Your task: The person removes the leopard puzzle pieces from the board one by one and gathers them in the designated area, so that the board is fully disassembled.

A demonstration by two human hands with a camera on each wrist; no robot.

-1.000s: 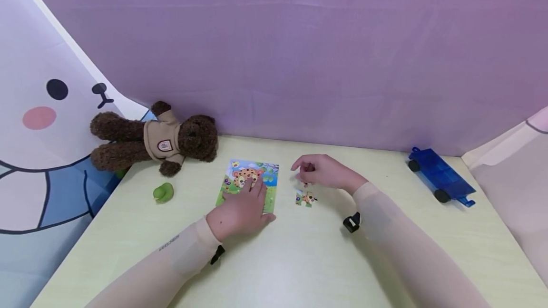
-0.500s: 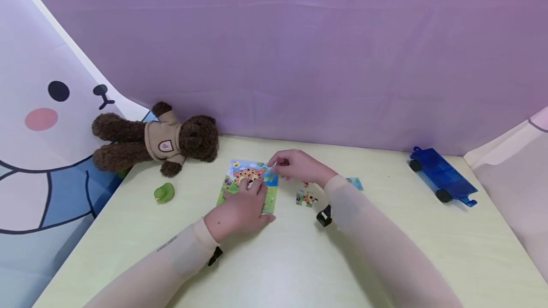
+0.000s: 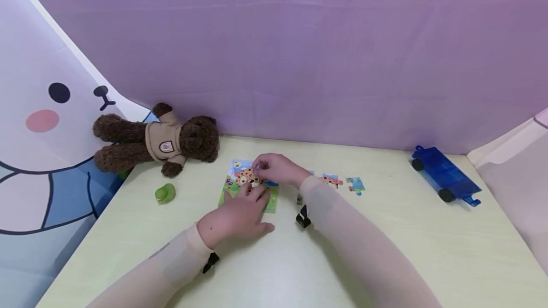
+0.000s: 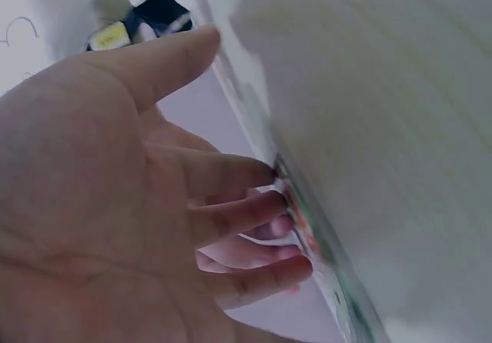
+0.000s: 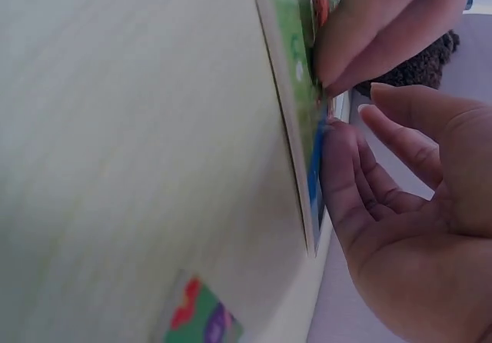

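Note:
A jigsaw puzzle (image 3: 229, 194) with a spotted leopard cub lies flat on the table, left of centre. My left hand (image 3: 239, 213) rests over its lower part, fingers spread and fingertips (image 4: 296, 270) touching it. My right hand (image 3: 278, 170) is at the upper right of the picture, its fingers curled. In the right wrist view, the right fingertips (image 5: 338, 131) are at the puzzle surface, while thumb and forefinger nearly meet. Whether they pinch a piece cannot be made out. Loose puzzle pieces (image 3: 355, 185) lie on the right, partly hidden by my right forearm.
A brown teddy bear (image 3: 167, 141) lies on its back at the far left. Nearer stands a small green toy duck (image 3: 165, 193). At the far right is a blue toy trailer (image 3: 445, 175). A purple cloth (image 3: 299, 61) hangs behind the table (image 3: 274, 270).
My right hand has moved left from beside the loose pieces to the puzzle's upper part, uncovering some pieces. My left hand stays on the puzzle, its fingers slightly more spread.

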